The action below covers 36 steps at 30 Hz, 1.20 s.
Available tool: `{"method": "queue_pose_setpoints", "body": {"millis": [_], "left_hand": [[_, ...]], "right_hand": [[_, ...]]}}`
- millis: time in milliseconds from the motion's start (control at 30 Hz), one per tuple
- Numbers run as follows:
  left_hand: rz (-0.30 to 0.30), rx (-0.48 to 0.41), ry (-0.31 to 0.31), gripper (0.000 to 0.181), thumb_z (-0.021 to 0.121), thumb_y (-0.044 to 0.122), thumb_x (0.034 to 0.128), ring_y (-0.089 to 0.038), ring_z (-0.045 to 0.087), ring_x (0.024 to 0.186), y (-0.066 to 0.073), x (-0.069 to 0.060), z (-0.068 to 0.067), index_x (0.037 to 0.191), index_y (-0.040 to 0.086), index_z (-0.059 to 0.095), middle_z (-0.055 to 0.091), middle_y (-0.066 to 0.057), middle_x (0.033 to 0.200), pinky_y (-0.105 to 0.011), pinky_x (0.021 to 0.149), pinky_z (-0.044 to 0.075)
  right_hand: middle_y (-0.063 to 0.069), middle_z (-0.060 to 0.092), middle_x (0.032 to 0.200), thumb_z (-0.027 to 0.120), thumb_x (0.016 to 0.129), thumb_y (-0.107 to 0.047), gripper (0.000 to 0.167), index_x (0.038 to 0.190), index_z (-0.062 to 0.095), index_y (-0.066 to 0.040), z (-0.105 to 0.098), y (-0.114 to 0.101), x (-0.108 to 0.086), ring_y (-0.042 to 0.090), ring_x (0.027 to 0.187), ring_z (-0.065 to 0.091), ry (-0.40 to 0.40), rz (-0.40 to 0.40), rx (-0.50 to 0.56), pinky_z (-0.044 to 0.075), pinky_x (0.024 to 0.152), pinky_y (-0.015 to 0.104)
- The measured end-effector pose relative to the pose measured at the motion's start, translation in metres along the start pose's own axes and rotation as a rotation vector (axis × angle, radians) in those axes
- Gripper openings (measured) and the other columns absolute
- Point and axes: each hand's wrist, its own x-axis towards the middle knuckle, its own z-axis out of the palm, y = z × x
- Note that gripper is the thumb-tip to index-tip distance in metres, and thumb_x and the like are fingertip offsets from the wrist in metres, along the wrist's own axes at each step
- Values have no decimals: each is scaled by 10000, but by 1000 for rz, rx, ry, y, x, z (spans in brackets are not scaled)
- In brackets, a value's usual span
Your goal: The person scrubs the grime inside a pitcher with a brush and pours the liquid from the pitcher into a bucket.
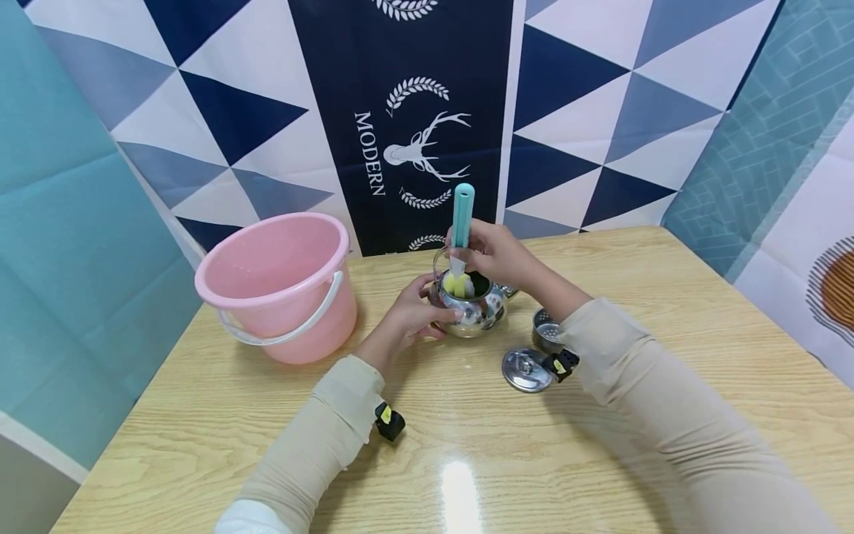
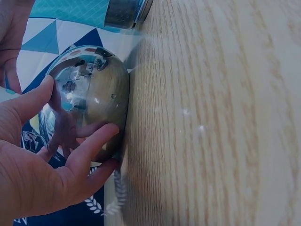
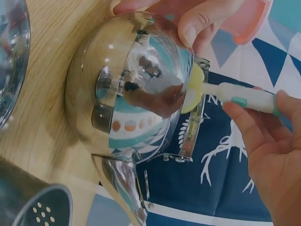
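A shiny metal teapot (image 1: 482, 315) sits on the table, its lid off and its mouth facing up. Around its near left side my left hand (image 1: 415, 310) holds the body, thumb and fingers spread on the polished wall (image 2: 101, 101). My right hand (image 1: 492, 251) grips the teal and white handle of a sponge brush (image 1: 463, 215) from above. The brush stands nearly upright, and its yellow sponge head (image 3: 194, 89) is in the teapot's mouth; the lower part of the head is hidden inside. The spout (image 3: 120, 186) points to the right.
Right of the teapot lie its round metal lid (image 1: 527, 369) and a perforated metal strainer (image 1: 545, 331), both close below my right forearm. A pink bucket (image 1: 320, 311) with a white handle stands at the left. Patterned cloth (image 1: 567, 89) hangs behind the wooden table (image 1: 427, 445).
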Motion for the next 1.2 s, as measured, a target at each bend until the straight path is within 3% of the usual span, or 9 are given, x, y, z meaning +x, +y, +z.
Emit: {"method": "queue_pose_setpoints", "body": {"millis": [167, 400, 567, 833, 1200], "left_hand": [[4, 1, 14, 850, 813, -10, 767, -267, 625, 939, 0, 0, 1, 1460, 277, 412, 288, -93, 1540, -488, 806, 573], [-16, 23, 13, 849, 822, 7, 765, -282, 605, 1000, 1, 2, 0, 1454, 299, 420, 291, -89, 1538, -477, 824, 569], [-23, 21, 6, 844, 821, 7, 766, -291, 608, 1010, 0, 3, -1, 1448, 309, 428, 297, -89, 1538, -474, 826, 568], [-15, 5, 7, 840, 817, -3, 767, -279, 613, 984, -1, 3, -1, 1444, 310, 431, 289, -90, 1539, -493, 826, 566], [3, 14, 2, 839, 817, 9, 771, -284, 616, 1009, -2, 3, 0, 1451, 296, 419, 285, -98, 1540, -482, 777, 582]], "right_hand": [[212, 658, 1068, 561, 974, 1, 179, 1148, 556, 42, -7, -4, -2, 340, 978, 665, -46, 32, 33, 606, 694, 380], [196, 665, 1036, 580, 966, -4, 201, 1159, 541, 30, -18, -12, -4, 339, 947, 664, -95, 69, -67, 606, 677, 398], [168, 682, 984, 615, 941, 3, 183, 1113, 554, 20, -22, -14, -4, 289, 855, 679, -104, 2, -209, 595, 639, 343], [159, 700, 970, 643, 932, -17, 179, 1084, 565, 36, -20, -12, -3, 280, 822, 690, -72, -110, -378, 577, 670, 392], [134, 702, 958, 631, 935, -2, 121, 1044, 580, 9, -10, 3, 0, 230, 782, 666, 43, -185, -296, 562, 681, 365]]}}
